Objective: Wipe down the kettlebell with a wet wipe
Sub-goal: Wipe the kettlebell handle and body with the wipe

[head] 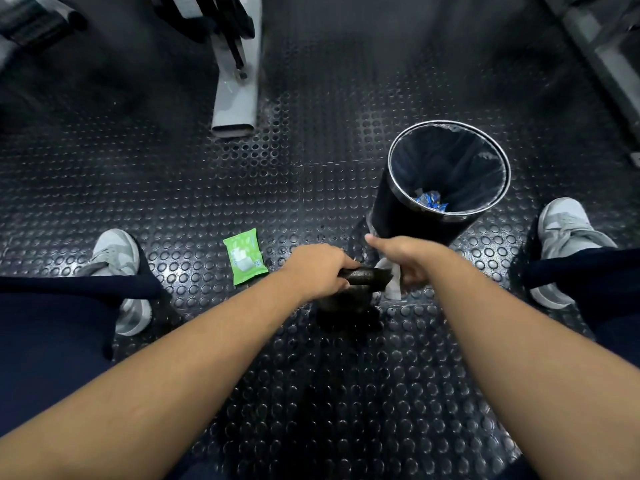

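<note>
While the person sits with feet spread on the black studded rubber floor (242, 174), the head camera looks down on the black cast-iron kettlebell (349, 299) standing upright between the grey trainers, just in front of the black cylindrical waste bin (408, 209). Its handle (363, 273) runs roughly left to right across the view, and that is its long axis from above; the round body below is mostly hidden in shadow. On the handle's left end, the left hand (320, 268) is clenched, steadying the weight. Over at the right end, the right hand (407, 259) grips a white wet wipe (393, 284), pressed to the handle, with a loose tail hanging toward the floor. A green soft pack of wipes (245, 259) lies flat on the floor just left of the kettlebell, apart from it. Judging by its look, the kettlebell is heavy, rigid and unlikely to shift, and the handle is the sensible hold; a damp surface may turn slippery. The wipe is limp and light, so it will likely need bunching in the fingers.
</note>
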